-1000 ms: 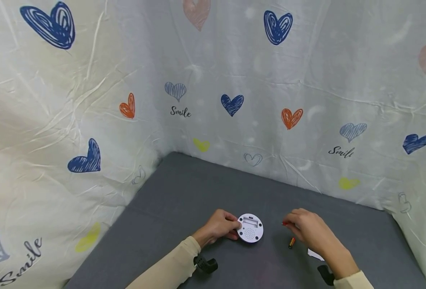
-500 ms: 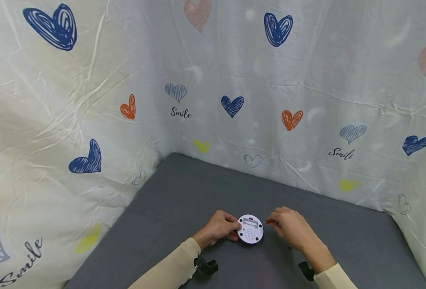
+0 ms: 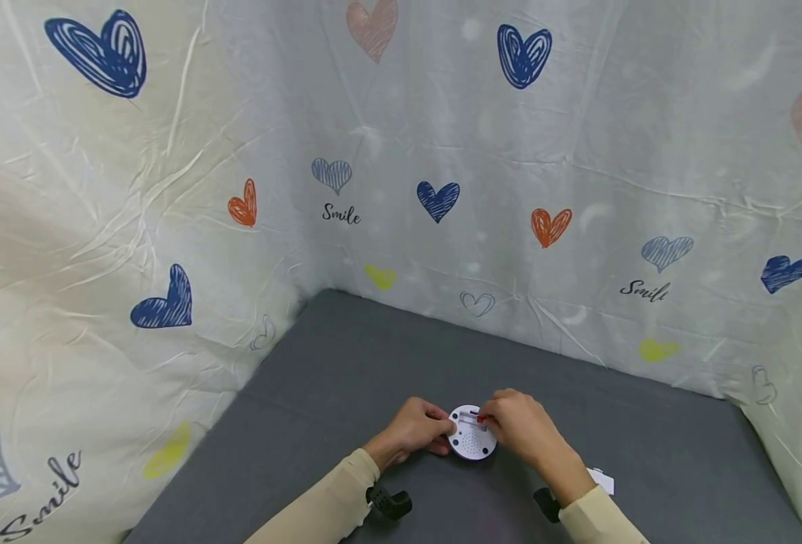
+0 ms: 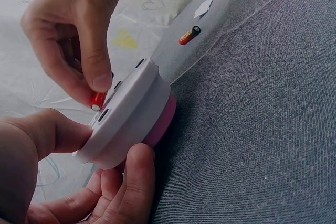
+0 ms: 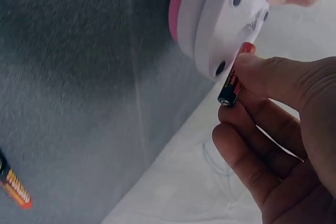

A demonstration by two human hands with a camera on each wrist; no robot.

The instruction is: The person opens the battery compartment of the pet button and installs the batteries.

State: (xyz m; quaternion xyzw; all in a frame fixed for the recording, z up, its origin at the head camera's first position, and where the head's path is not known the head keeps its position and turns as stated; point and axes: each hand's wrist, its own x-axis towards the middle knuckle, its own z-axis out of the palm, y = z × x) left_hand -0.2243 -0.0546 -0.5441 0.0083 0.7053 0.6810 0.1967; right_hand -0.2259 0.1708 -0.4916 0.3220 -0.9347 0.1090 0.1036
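A round white device [image 3: 472, 446] with a pink far side lies with its battery slot facing up. My left hand [image 3: 416, 428] grips its left edge, thumb on the upper face and fingers beneath, as the left wrist view shows. Between thumb and fingers my right hand [image 3: 519, 425] pinches a red and black battery [image 5: 237, 74], held at the device's slot. In the left wrist view the battery's red end sits just over the device's white face. Another battery [image 4: 189, 35] lies on the grey table, apart from both hands; the right arm hides it in the head view.
A small white piece [image 3: 602, 481], perhaps a cover, lies on the grey table [image 3: 374, 340] beyond my right wrist. A pale curtain [image 3: 401, 151] printed with hearts hangs along the table's back and sides. Each wrist wears a black camera mount [image 3: 389, 502].
My right hand has moved left with the battery, from over the table to the device's slot. My left hand and the device have stayed nearly in place.
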